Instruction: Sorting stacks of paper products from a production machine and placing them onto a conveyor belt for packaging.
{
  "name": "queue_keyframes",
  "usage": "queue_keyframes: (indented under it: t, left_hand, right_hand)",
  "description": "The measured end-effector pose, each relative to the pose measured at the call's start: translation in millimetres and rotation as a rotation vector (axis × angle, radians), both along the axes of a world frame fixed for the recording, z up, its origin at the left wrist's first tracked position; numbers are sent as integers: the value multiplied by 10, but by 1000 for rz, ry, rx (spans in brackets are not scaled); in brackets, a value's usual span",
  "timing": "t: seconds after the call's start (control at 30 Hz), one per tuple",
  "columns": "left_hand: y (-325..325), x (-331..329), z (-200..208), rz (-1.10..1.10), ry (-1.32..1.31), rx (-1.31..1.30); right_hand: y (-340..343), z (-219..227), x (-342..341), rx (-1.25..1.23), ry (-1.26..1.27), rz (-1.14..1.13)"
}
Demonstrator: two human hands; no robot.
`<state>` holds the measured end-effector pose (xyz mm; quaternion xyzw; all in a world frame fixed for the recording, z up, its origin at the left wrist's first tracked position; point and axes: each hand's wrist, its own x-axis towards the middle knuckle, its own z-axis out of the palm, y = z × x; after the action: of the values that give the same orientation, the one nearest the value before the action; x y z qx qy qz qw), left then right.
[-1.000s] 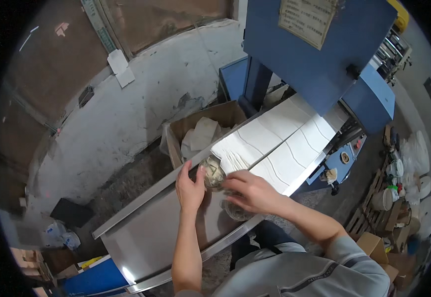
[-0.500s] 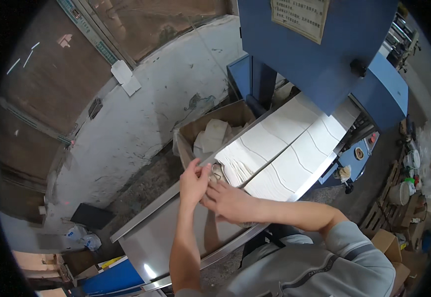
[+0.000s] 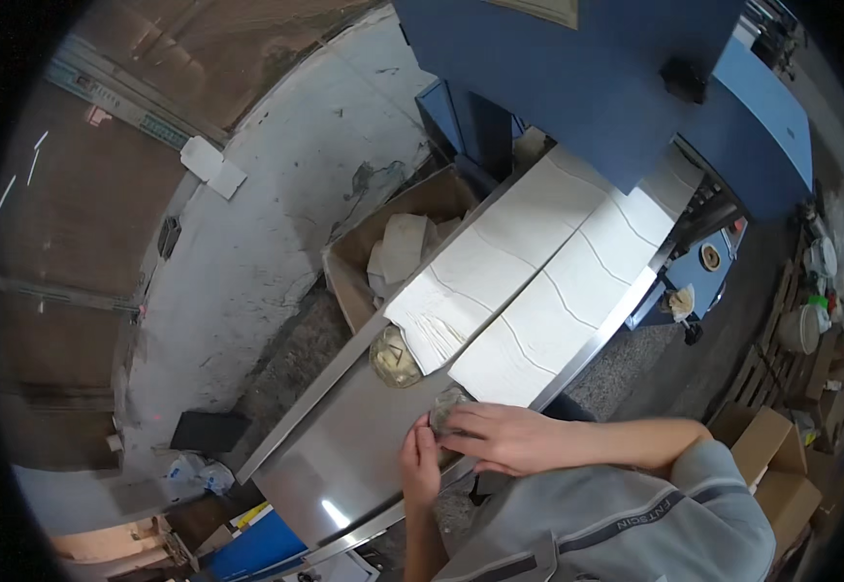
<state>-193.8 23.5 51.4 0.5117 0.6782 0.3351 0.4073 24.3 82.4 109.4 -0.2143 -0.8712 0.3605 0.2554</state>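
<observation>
Two long rows of white folded paper sheets (image 3: 524,238) lie side by side on a metal channel (image 3: 344,446). At the near end of the left row rests a round, yellowish lump that looks wrapped in clear film or tape (image 3: 396,357). A similar greyish round lump (image 3: 449,403) sits by the near end of the right row, partly covered by my fingers. My right hand (image 3: 500,436) is closed over it from the right. Against its left side press the closed fingers of my left hand (image 3: 421,461).
A large blue machine (image 3: 568,87) stands over the far end of the rows. Left of the channel is an open cardboard box (image 3: 344,267) holding white paper. A raised metal rim (image 3: 320,407) edges the channel. Brown cartons (image 3: 781,466) stand at the right.
Both hands have left the lump at the left row's end and moved right and nearer, to the right row's lump. The left lump is now uncovered. The view has shifted.
</observation>
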Motion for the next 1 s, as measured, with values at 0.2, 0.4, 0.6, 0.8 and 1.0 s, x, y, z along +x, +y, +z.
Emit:
queue_keyframes:
  t: [0.2, 0.4, 0.6, 0.8, 1.0]
  left_hand:
    - [-90, -303, -140, 140, -264, -179]
    - [-321, -475, -333, 485, -488, -115]
    - [-231, 77, -387, 257, -503, 44]
    - [395, 1205, 334, -89, 101, -36]
    - [513, 1429, 341, -33, 212, -82]
  right_hand:
    - [142, -275, -326, 413, -456, -37]
    - [232, -170, -289, 378, -526, 123]
    - [231, 454, 339, -144, 157, -59]
    - [41, 205, 1431, -894, 726, -562]
    - [-86, -72, 1926, -1012, 963, -808]
